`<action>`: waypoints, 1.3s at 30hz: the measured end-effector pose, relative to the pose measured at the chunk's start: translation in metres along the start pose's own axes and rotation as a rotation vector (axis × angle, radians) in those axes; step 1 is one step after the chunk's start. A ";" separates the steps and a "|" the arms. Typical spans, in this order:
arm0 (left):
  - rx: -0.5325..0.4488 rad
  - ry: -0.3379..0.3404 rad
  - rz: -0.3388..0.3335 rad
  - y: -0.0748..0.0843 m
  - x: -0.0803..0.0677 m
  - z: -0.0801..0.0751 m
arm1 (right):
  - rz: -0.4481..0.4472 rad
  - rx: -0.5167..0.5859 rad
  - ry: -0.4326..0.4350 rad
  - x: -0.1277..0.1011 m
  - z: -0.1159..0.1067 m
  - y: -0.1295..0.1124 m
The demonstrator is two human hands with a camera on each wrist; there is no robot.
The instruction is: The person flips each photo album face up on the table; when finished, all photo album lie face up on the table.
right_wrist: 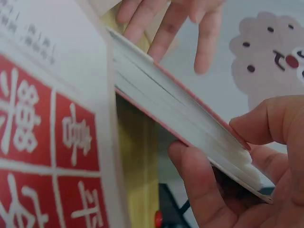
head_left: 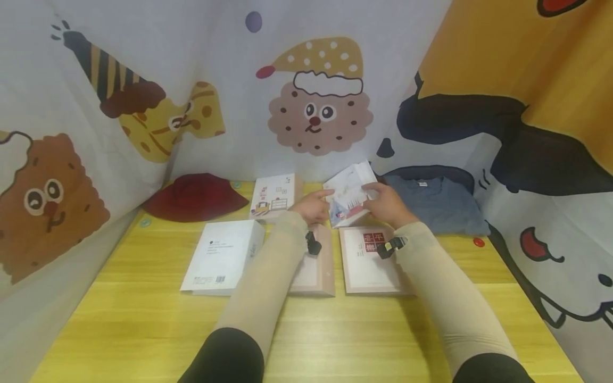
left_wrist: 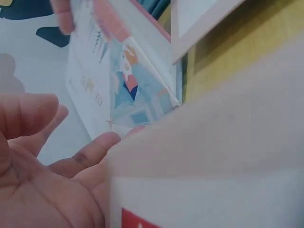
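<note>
At the surface's [head_left: 306, 335] far side, the right hand [head_left: 389, 205] pinches an illustrated book [head_left: 346, 194], the left hand [head_left: 313, 207] loosely outstretched beside it.

We see a yellow surface [head_left: 359, 335] streaked with darker wood grain. The held book [head_left: 348, 191] is white with a blue and pink illustration; its reddish-pink cover edges frame white pages [right_wrist: 180, 109]. One book [head_left: 366, 268] has a white cover bordered in pale pink, with four red squares bearing white characters; another [head_left: 220, 255] is white with small black print. We notice a dark red hat [head_left: 196, 197], a grey-blue garment [head_left: 438, 210] and beige sleeves [head_left: 460, 303]. The white curtain [head_left: 201, 32] carries cartoons: a brown-dotted pinkish biscuit [head_left: 292, 135] in a yellow, white-spotted cap [head_left: 328, 57], a black-and-yellow striped party hat [head_left: 102, 66], and broad orange and black patches.
</note>
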State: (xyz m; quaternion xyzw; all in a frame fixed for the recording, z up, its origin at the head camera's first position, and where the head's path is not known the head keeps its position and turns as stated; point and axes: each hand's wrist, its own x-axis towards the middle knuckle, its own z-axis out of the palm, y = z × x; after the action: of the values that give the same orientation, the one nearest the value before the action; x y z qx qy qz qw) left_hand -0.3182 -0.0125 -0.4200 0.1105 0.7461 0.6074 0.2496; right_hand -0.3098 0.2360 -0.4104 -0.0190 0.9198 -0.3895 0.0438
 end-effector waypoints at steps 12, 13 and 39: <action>-0.005 0.042 -0.072 -0.003 0.001 0.001 | 0.097 0.022 -0.102 0.006 -0.007 0.022; -0.003 0.042 -0.071 -0.003 0.002 0.001 | 0.105 0.022 -0.112 0.006 -0.007 0.022; -0.032 0.072 -0.123 -0.022 0.032 -0.005 | 0.150 -0.105 -0.191 0.015 -0.002 0.034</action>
State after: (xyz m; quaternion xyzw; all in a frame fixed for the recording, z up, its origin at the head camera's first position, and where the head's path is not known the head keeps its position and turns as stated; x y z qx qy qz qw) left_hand -0.3444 -0.0068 -0.4484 0.0386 0.7502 0.6063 0.2609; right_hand -0.3245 0.2598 -0.4344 0.0105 0.9295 -0.3328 0.1589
